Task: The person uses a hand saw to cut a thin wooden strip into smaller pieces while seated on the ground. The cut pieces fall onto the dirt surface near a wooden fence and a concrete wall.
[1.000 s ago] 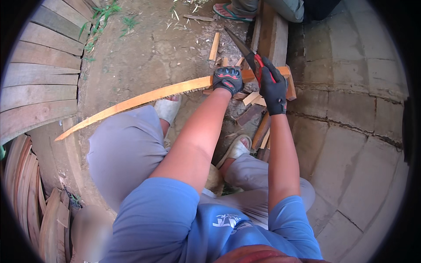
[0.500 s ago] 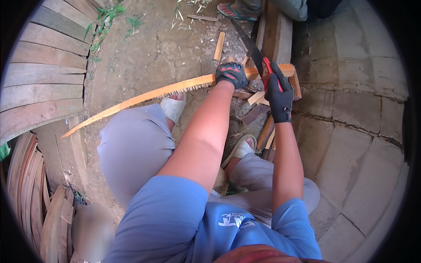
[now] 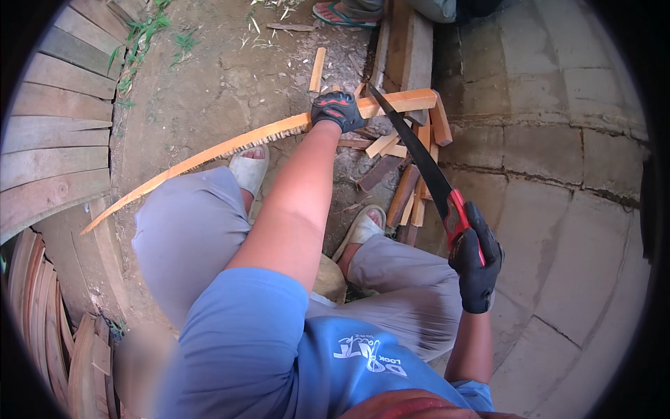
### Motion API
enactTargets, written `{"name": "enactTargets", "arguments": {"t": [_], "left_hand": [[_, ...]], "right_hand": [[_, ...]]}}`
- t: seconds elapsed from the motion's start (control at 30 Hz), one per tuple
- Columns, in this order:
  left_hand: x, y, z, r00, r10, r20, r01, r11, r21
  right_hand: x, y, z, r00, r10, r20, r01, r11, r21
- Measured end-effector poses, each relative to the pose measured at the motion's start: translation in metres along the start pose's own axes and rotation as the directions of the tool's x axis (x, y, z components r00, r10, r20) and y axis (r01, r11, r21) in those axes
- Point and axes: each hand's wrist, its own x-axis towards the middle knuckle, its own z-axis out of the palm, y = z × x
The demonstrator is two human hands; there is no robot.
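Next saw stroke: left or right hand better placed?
Right, most likely: the right hand grips the saw by its red handle, blade across the curved board. The left hand is busy holding that board.

Left hand clenched, right hand curled

hands: 2 | saw: 1 | curved plank: 1 | white sandals: 2

a head-worn fisheye camera looks down from above.
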Motion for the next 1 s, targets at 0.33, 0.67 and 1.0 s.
{"name": "enactTargets", "arguments": {"t": [0.33, 0.67, 1.0], "left_hand": [[0.008, -0.011, 0.033, 0.981, 0.103, -0.167, -0.097, 0.994, 0.043], [0.008, -0.011, 0.032, 0.976, 0.102, -0.190, -0.100, 0.995, 0.022], [0.003, -0.006, 0.040, 0.965, 0.109, -0.239, -0.094, 0.993, 0.073]], "right_hand": [[0.092, -0.001, 0.075, 0.967, -0.253, 0.009, 0.253, 0.967, -0.010], [0.183, -0.021, 0.126, 0.978, -0.210, -0.015, 0.211, 0.973, 0.092], [0.195, -0.020, 0.132, 0.972, -0.235, -0.021, 0.236, 0.968, 0.086]]}}
